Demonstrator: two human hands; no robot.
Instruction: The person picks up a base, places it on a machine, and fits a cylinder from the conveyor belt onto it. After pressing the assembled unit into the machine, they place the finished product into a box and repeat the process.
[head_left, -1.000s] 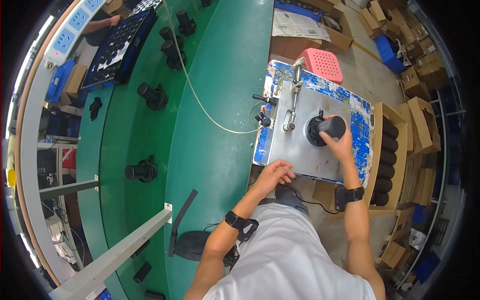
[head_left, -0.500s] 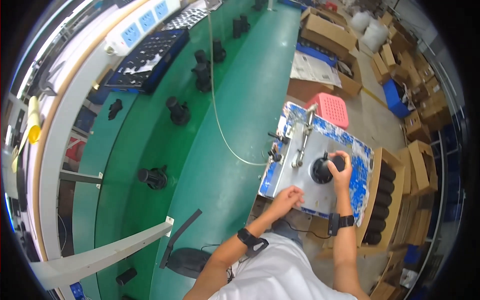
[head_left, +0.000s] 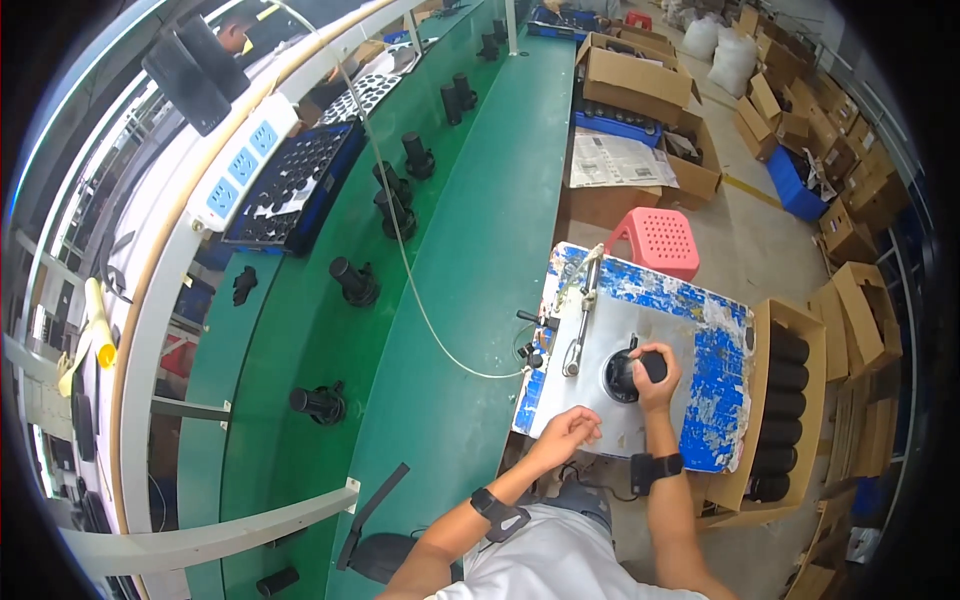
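My right hand [head_left: 657,382] is wrapped round the upright barrel of a black cylindrical part with a round flanged base [head_left: 620,378]. That part stands on the bare metal plate [head_left: 590,400] of a small worktable with chipped blue paint. Nearer to me, my left hand [head_left: 568,434] hovers over the plate's front edge, fingers loosely bent and apart, nothing visible in them. A metal clamp arm with a rod [head_left: 584,318] lies along the plate's left side, beside black valve fittings [head_left: 533,352].
On the left runs a green conveyor belt [head_left: 352,345] carrying several similar black parts [head_left: 318,403]. A thin hose [head_left: 440,342] crosses above it to the worktable. A cardboard box [head_left: 745,490] of black cylinders stands right; a pink stool [head_left: 660,240] sits behind.
The view has shifted, so the belt and worktable appear lower. My right hand's fingers have closed further round the black part's barrel. My left hand's fingers have straightened a little.
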